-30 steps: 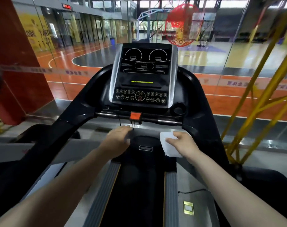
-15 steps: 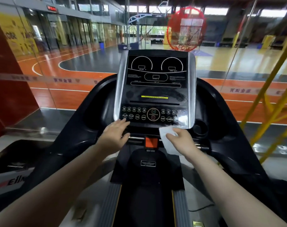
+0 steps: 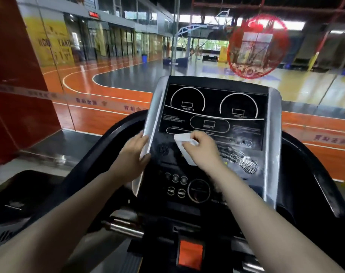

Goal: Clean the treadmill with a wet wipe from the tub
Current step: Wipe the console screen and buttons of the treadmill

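Head view. The treadmill (image 3: pixel 297 194) fills the lower and middle frame, its console (image 3: pixel 213 119) tilted up toward the camera, with silver trim down both sides and a black face printed with two dial outlines.

The right hand (image 3: pixel 202 149) is on the console face, low and left of centre, just below the oval marking. Its fingers are curled and pinch a white wet wipe (image 3: pixel 184 143), which lies against the black panel; part of the wipe shows above and to the left of the knuckles, and another part hangs below the hand. To the right of that hand, the panel carries pale wet streaks (image 3: pixel 232 149) reaching toward the right speaker grille (image 3: pixel 248 165).

The left hand (image 3: pixel 134 152) grips the console's left silver edge (image 3: pixel 148 134), thumb on the front of the trim and the fingers wrapped behind it, out of sight.

Below the hands sit the round control buttons (image 3: pixel 175 191) and a large ring dial (image 3: pixel 199 191). Lower still, a chrome bar (image 3: pixel 126 228) crosses the frame, and an orange safety key (image 3: pixel 190 253) sits at bottom centre.

Beyond the console, through glass, lies a basketball court (image 3: pixel 116 83) with an orange and grey floor. A red circular decal (image 3: pixel 257 46) is on the glass at upper right. A red pillar (image 3: pixel 16 95) stands at left.
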